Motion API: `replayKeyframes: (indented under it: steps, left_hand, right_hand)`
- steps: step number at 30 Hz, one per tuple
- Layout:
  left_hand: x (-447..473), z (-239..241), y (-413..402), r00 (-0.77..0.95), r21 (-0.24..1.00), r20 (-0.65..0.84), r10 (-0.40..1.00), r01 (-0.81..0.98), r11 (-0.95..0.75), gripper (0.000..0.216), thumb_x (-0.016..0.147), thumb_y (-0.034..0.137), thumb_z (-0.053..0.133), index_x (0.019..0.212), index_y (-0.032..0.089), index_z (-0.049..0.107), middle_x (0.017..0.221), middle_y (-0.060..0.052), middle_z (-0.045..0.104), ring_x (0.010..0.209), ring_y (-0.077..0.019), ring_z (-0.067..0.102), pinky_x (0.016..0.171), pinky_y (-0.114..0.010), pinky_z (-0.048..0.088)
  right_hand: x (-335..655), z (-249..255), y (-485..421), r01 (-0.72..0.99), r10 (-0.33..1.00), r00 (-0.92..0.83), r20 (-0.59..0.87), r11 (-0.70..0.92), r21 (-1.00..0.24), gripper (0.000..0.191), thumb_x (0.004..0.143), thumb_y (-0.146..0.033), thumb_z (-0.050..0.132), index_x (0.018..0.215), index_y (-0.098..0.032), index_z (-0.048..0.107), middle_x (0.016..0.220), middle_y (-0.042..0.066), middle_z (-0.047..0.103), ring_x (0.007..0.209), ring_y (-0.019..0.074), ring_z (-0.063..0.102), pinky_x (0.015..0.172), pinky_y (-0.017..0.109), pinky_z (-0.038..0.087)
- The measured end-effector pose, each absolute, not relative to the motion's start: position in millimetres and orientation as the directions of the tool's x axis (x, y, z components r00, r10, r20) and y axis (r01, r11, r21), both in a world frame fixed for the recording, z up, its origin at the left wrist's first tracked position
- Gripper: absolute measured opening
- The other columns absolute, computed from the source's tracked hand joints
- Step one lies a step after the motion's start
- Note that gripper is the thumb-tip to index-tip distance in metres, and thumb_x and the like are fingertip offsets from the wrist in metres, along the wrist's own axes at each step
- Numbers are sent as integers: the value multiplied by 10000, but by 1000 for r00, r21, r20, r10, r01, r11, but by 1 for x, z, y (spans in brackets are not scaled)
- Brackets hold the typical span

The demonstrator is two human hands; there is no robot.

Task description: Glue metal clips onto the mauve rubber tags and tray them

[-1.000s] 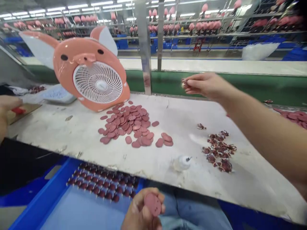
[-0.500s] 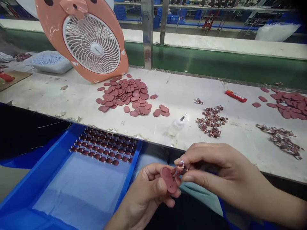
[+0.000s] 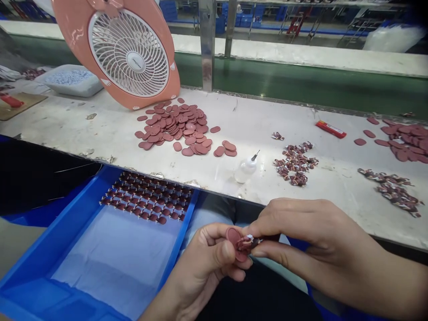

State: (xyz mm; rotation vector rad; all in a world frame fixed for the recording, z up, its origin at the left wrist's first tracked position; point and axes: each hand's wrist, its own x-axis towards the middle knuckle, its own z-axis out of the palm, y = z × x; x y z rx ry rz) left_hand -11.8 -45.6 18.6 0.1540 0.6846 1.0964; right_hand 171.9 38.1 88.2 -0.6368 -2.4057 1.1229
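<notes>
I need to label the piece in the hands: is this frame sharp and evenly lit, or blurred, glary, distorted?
Head view: light even, shadows faint on the bench. Head view: fan and disc pile sharp; the part the right hand holds to the disc in the left hand is soft, with a white glint. Head view: bench edges slant; top-right corner darkens.
</notes>
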Motion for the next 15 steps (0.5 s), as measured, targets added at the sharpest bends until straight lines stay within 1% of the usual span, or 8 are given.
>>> replayKeyframes:
  steps: [3, 6, 11, 15]
  left_hand:
    - [-12, 18, -45, 283, 439, -428, 858, -765, 471, 254, 624, 343, 917, 761, 176, 785, 679, -7, 753, 585, -89, 696, 505, -129, 556]
    - [-11, 17, -45, 292, 441, -425, 856, -759, 478, 265, 621, 353, 918, 755, 168, 783, 681, -7, 742, 581, -84, 686, 497, -119, 543]
    - [-12, 18, -43, 295, 454, -434, 851, -745, 489, 302, 619, 396, 912, 719, 150, 769, 663, -13, 713, 564, -84, 653, 496, -127, 527]
    - [-13, 18, -42, 285, 468, -447, 848, -734, 493, 310, 605, 404, 917, 701, 152, 763, 654, -6, 696, 559, -81, 635, 501, -130, 518]
  right_hand:
    - [172, 88, 39, 229, 547, -819, 171, 587, -776, 126, 976, -156, 609, 1062, -232, 660, 878, -53, 696, 750, 46, 618, 703, 131, 459]
    - [172, 88, 41, 207, 528, -834, 158, 566, -798, 98, 981, -156, 607, 1016, -235, 653, 890, -60, 704, 766, 45, 624, 714, 129, 460]
    - [171, 90, 44, 197, 506, -851, 143, 558, -806, 213, 969, -103, 599, 1116, -250, 648, 914, -46, 705, 809, 67, 634, 740, 151, 469]
    - [169, 91, 45, 204, 493, -861, 124, 557, -805, 204, 970, -93, 589, 1084, -248, 654, 908, -41, 691, 807, 67, 632, 727, 152, 467]
